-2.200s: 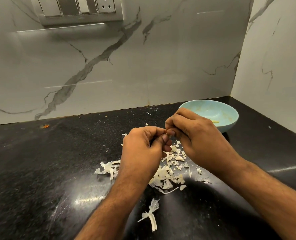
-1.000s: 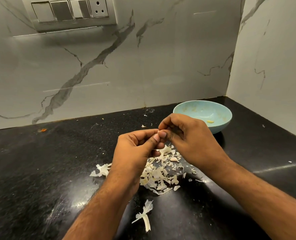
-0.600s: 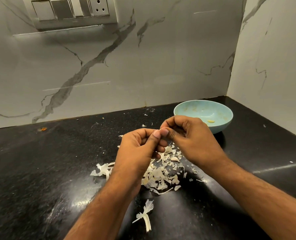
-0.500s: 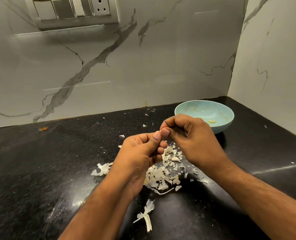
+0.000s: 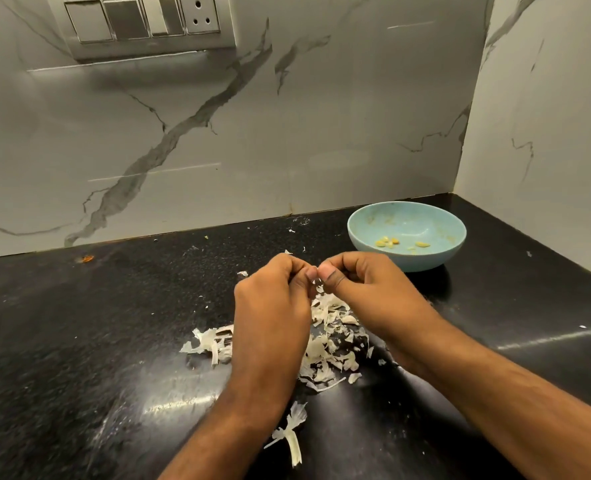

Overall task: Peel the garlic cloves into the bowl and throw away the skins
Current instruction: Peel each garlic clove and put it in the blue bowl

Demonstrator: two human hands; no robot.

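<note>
Garlic cloves [image 5: 387, 242], a few already peeled, lie in the blue bowl [image 5: 363, 233] at right of centre. Both hands, left hand [image 5: 273, 306] and right hand [image 5: 366, 292], curl with thumbs meeting mid-frame, apparently pinching a small clove hidden between them. Skins [image 5: 325, 355] litter the black counter [image 5: 79, 341] below, not yet thrown away.

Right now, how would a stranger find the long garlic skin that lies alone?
Start at the black counter and find the pile of skins under the two hands. Nearer the camera lies the lone skin, apart from the pile. It is one long strip with a frayed top, not small flakes.
</note>
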